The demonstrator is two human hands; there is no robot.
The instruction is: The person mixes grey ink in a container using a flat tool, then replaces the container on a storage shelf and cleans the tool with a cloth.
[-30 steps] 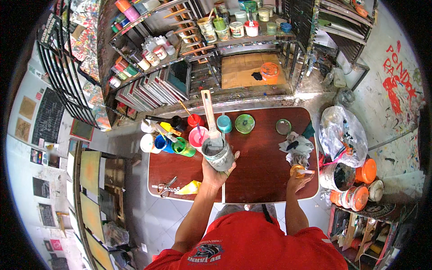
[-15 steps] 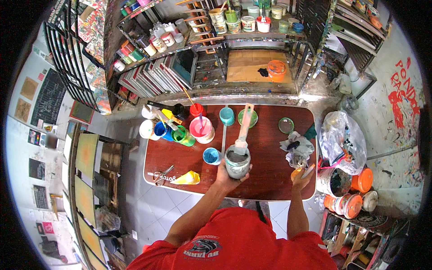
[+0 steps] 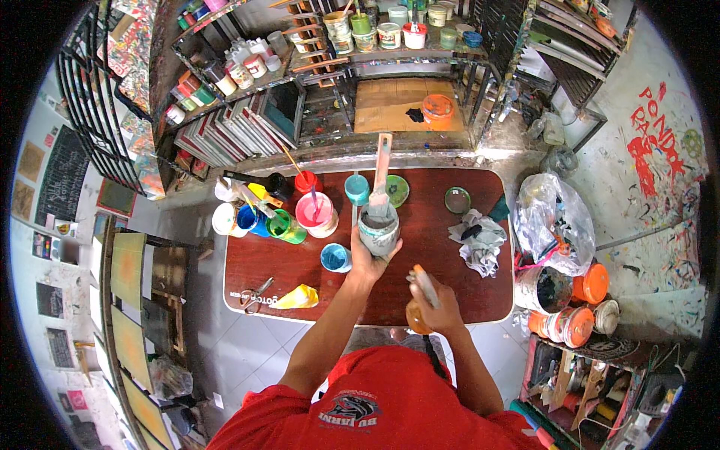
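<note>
My left hand [image 3: 365, 261] grips a grey paint-smeared can [image 3: 379, 231] held over the dark red table [image 3: 435, 247]. A wide flat brush [image 3: 382, 174] stands upright in the can, its handle pointing away from me. My right hand [image 3: 437, 306] is near the table's front edge, closed on a small orange bottle [image 3: 418, 313] with a pale nozzle tilted up to the left. A small blue paint cup [image 3: 335, 257] sits just left of my left wrist.
Paint cups cluster at the table's back left: pink [image 3: 315, 211], green [image 3: 286, 226], blue [image 3: 250, 220], teal [image 3: 358, 188]. A green lid [image 3: 396, 190], a crumpled rag [image 3: 478, 238], scissors [image 3: 253, 293] and a yellow tube [image 3: 296, 298] lie on the table. Shelves of paint pots stand behind; buckets at right.
The can with the brush has come back toward the table's middle, brush now leaning nearly upright. My right hand has lifted the orange bottle and moved left toward me.
</note>
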